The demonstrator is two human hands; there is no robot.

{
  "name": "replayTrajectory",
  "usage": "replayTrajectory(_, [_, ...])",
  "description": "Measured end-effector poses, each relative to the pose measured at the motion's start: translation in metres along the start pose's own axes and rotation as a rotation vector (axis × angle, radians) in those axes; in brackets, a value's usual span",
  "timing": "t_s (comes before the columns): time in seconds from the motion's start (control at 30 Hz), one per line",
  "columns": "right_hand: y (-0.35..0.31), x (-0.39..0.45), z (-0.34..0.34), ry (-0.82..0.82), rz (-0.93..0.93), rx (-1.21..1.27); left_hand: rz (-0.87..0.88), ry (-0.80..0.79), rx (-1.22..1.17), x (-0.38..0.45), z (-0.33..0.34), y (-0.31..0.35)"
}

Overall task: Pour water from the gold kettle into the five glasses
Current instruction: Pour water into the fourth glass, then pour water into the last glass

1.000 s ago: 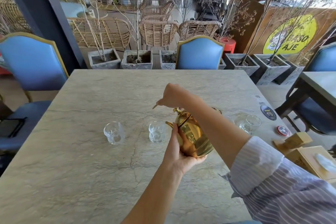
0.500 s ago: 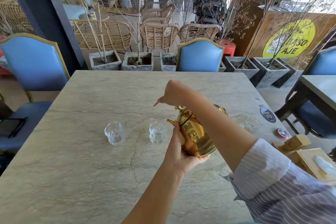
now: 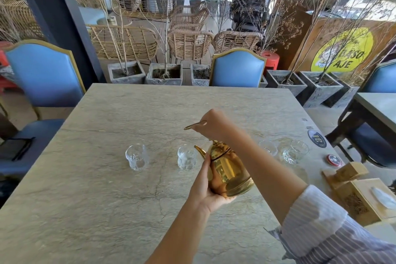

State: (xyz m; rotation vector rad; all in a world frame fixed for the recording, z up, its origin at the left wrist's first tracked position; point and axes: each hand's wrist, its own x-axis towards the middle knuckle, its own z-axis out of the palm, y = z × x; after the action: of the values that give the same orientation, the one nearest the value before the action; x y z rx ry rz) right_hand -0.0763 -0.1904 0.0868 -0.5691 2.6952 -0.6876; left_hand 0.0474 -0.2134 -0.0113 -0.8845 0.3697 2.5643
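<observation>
Left hand (image 3: 205, 191) cupping gold kettle (image 3: 228, 169), right hand (image 3: 211, 123) gripping handle, fifth glass hidden

Grey stone table (image 3: 85, 210); four glasses (image 3: 137, 157); two coasters (image 3: 317, 138); wooden boxes (image 3: 364, 201)

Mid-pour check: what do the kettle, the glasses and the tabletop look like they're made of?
Gold kettle: probably polished metal, gold-toned; it mirrors its surroundings. Glass by the spout and leftmost glass: clear, patterned, likely glass, though clear plastic is possible. Tabletop: grey-beige with fine veins, stone or a stone-look slab, matte.
</observation>
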Motion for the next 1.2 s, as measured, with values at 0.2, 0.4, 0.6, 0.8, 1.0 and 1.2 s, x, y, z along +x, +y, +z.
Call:
replayTrajectory(0.2, [0.013, -0.010, 0.020, 0.051, 0.010, 0.066, 0.010, 0.029, 0.080, 0.006, -0.024, 0.007])
replayTrajectory(0.4, [0.010, -0.016, 0.028, 0.102, -0.014, 0.109, 0.036, 0.074, 0.113, 0.004, -0.038, 0.022])
replayTrajectory(0.6, [-0.014, -0.007, 0.026, 0.077, -0.077, 0.121, 0.085, 0.085, 0.064, -0.005, -0.040, 0.037])
replayTrajectory(0.8, [-0.054, 0.008, 0.025, 0.007, -0.166, 0.044, 0.149, 0.048, -0.052, -0.022, -0.040, 0.052])
replayTrajectory(1.0, [-0.097, 0.023, 0.036, -0.060, -0.256, -0.072, 0.208, 0.044, -0.148, -0.034, -0.046, 0.074])
replayTrajectory(1.2, [-0.127, 0.043, 0.053, -0.127, -0.290, -0.172, 0.228, 0.061, -0.249, -0.046, -0.046, 0.088])
